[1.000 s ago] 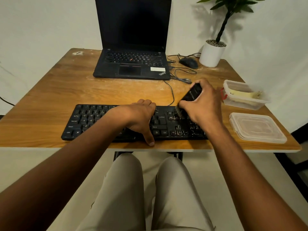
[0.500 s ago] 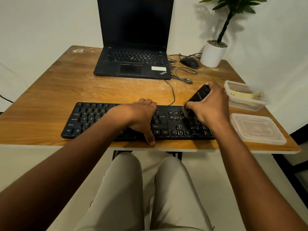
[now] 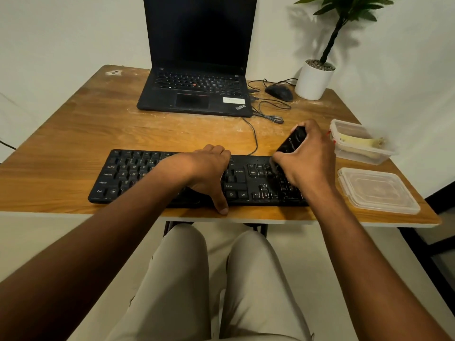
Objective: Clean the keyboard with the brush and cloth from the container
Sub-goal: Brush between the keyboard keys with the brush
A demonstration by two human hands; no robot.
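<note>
Gripping the black brush [image 3: 292,143] in my right hand [image 3: 309,159], fingers wrapped round its handle, I hold its lower end against the right-hand keys of the black keyboard [image 3: 138,175]. My left hand [image 3: 208,172] lies flat across the keyboard's middle, fingers loosely spread, thumb over its near edge. Right of the keyboard sit the open container [image 3: 359,153], holding the yellowish cloth [image 3: 360,142], and its lid [image 3: 378,190].

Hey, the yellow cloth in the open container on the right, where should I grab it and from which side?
Pinch the cloth at its raised middle fold, coming straight down from above. The container has walls all round and its lid lies off beside it, so only the top is open. The right hand is nearest but holds the brush.
</note>
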